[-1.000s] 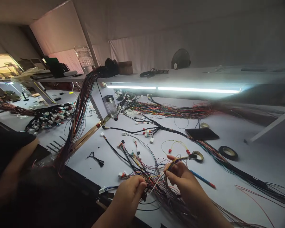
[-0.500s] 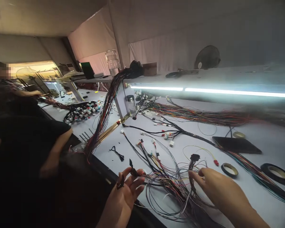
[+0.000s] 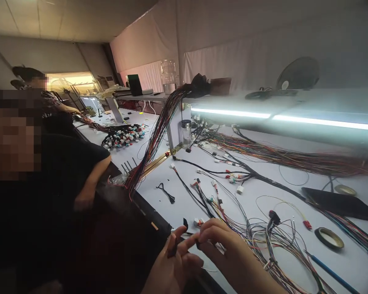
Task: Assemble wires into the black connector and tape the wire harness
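Observation:
My left hand (image 3: 171,269) is low at the table's near edge, fingers half curled, with small black strips (image 3: 173,247) held between and stuck to its fingertips. My right hand (image 3: 227,251) reaches across from the right, and its fingertips pinch a black strip right at the left hand's fingers. Just right of both hands, a tangle of thin coloured wires (image 3: 263,241) lies on the white table (image 3: 178,204). A black connector (image 3: 273,216) stands up from the tangle.
A person in a black shirt sits close on my left, forearm (image 3: 92,183) at the table edge. A thick wire bundle (image 3: 159,134) hangs from the lit shelf (image 3: 233,113). A tape roll (image 3: 329,238), blue pen (image 3: 331,271) and black pad (image 3: 340,202) lie to the right.
The view has swung left. My right hand has let go of the wires and moved over to my left hand, which opened with black strips on its fingers.

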A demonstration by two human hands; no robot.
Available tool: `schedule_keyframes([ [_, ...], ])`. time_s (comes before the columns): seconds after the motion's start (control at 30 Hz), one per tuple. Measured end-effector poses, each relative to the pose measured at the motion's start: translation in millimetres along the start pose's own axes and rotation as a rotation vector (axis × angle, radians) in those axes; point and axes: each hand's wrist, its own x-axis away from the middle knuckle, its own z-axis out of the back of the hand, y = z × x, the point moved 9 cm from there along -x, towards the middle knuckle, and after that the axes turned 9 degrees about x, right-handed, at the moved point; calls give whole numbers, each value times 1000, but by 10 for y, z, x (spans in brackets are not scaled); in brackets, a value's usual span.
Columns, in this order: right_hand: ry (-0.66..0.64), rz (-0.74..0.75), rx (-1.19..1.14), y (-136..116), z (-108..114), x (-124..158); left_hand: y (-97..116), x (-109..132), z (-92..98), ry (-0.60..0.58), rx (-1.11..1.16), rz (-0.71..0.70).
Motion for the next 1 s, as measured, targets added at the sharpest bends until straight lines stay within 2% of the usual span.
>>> schedule_keyframes([
  [0.1,0,0,-8,-16,21,-41,69,-52,160,88,-50,-53],
  [0.23,-83,-93,47,68,-120,-103,11,-118,203,-13,-171,-44],
  [0.3,-60,1,76,-27,-154,-120,-4,-121,199,-34,-195,-35],
  [0.4,7,262,95,-295,-180,-70,41,-100,215,61,-74,-40],
  [0.5,26,334,198,-362,-264,-25,51,-94,176,115,-14,-42],
  [0.67,-22,397,319,-329,-408,3,-120,-154,85,2,-47,2],
  [0.83,34,260,300,-193,-282,-13,-149,-86,64,-131,-52,7],
  [0.9,36,270,279,-208,-264,0,-118,-20,58,-161,-40,37],
  [1.0,23,300,241,-248,-250,18,-94,94,72,-141,24,159],
])
